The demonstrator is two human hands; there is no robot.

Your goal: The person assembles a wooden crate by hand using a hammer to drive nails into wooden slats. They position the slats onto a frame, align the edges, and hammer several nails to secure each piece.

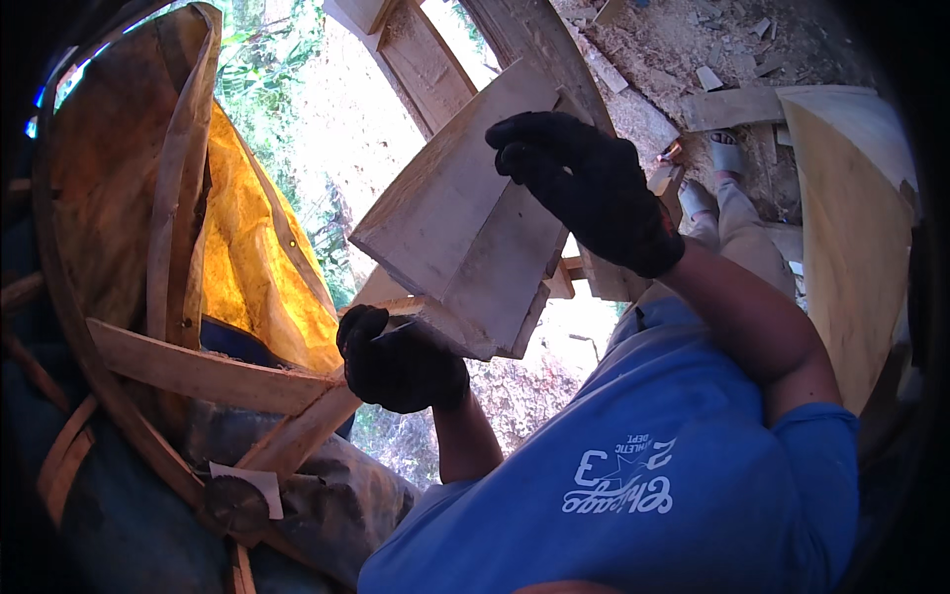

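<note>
Left hand (404, 364), black-gloved, was at lower edge of tilted, stacked boards (460, 223), fingers curled; cannot tell if pinching. Right hand (589, 188), gloved, was over boards' upper right, fingers bent close together, contact unclear. Beyond, yellow sheet (252, 267) hung left.

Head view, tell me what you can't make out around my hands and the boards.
All in the head view:
Left hand: too dark to tell whether it grips the boards.
Boards' right edge: partly covered by the right hand.
Curved wooden beam behind them: upper end cut off by the top edge.
Bright ground: details washed out by glare.
</note>
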